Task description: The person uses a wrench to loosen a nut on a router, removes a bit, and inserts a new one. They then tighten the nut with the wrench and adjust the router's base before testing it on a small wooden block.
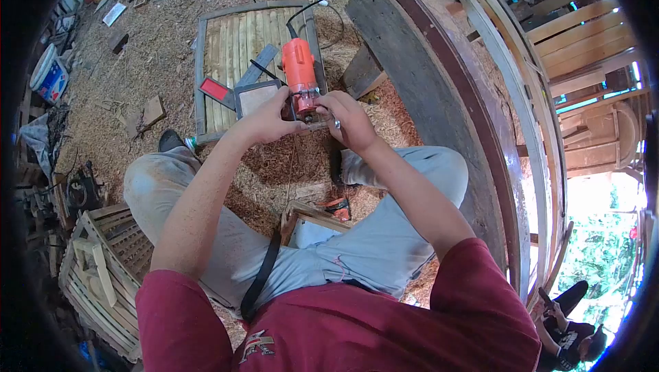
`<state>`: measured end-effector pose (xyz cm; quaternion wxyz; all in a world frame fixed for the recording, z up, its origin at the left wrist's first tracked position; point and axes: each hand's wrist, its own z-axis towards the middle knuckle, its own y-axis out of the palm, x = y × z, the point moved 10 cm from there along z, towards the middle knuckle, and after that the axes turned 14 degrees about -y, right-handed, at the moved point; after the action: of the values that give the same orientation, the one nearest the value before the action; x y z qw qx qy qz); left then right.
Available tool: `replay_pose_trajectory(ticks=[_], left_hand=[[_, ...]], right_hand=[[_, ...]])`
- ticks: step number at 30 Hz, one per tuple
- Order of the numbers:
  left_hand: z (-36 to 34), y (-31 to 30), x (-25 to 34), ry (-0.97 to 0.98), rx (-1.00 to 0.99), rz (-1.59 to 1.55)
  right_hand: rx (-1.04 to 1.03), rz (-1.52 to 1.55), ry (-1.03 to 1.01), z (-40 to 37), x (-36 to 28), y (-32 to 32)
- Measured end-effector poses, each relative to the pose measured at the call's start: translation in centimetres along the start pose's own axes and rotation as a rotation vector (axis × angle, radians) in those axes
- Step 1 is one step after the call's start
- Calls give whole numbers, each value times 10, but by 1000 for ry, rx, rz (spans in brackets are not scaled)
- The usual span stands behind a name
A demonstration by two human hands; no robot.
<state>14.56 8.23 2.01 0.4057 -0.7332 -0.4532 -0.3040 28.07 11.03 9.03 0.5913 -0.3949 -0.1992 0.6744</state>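
Note:
An orange corded trim router (299, 63) lies on a slatted wooden panel (226, 42), its collet end toward me. My left hand (269, 119) grips the router's lower end from the left, thumb stretched toward the collet. On the other side my right hand (349, 122) has its fingers closed at the collet. A shiny metal piece (337, 123) pokes out from them; its kind is mostly hidden. Close by the left hand are a dark-framed square plate (258, 99), a grey flat strip (257, 64) and a red-and-black rectangular piece (217, 90).
Wood shavings cover the ground. Long planks (439, 77) stand along the right. A white bucket (50, 75) sits at the left, with a slatted wooden piece (103, 276) below. An orange-and-black tool (336, 208) lies between my legs. Another person (573, 331) is at lower right.

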Motion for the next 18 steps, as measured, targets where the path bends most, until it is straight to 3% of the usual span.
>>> replay_pose_trajectory(ticks=[4, 10, 13, 18], left_hand=[[1, -1, -3, 13, 31, 7], [0, -2, -3, -6, -6, -14], [1, 0, -1, 9, 6, -2], [2, -3, -4, 29, 25, 69]], right_hand=[[60, 111, 76, 1, 2, -2], [-23, -43, 31, -2, -3, 11], [112, 49, 104, -9, 8, 12], [-66, -35, 20, -4, 1, 20]])
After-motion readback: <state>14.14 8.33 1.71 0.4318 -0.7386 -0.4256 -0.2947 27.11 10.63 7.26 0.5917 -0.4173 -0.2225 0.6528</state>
